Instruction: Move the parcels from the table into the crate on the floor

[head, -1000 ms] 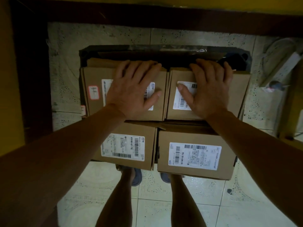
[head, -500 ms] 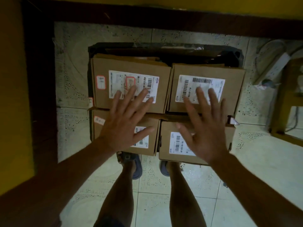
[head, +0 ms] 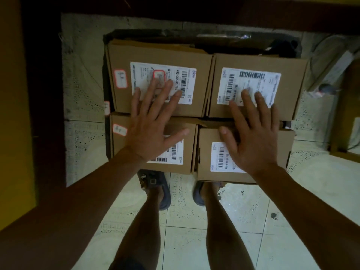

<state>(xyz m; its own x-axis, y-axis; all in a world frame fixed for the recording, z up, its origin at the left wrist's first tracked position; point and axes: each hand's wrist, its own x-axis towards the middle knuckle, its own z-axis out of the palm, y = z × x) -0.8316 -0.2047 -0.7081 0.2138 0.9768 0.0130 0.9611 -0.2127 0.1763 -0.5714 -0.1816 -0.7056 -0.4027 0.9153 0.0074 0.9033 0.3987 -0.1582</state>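
Observation:
Several brown cardboard parcels with white barcode labels fill a dark crate [head: 229, 38] on the floor below me. The far left parcel [head: 198, 63] and far right parcel [head: 292, 63] lie side by side; the near left parcel [head: 187, 162] and near right parcel [head: 204, 172] sit in front of them. My left hand [head: 153, 125] hovers spread over the left pair with nothing in it. Above the right pair my right hand [head: 253, 133] is spread too, fingers apart and empty. Whether the palms touch the cardboard I cannot tell.
Pale tiled floor [head: 243, 221] surrounds the crate, and my two legs and sandalled feet [head: 155, 188] stand just before it. A yellow wall [head: 11, 114] with a dark skirting runs at the left. A white power strip [head: 331, 71] with cables lies at the right.
Both hands have drawn back from the far parcels toward me and lifted, uncovering the far labels. The view has pulled up and away from the crate.

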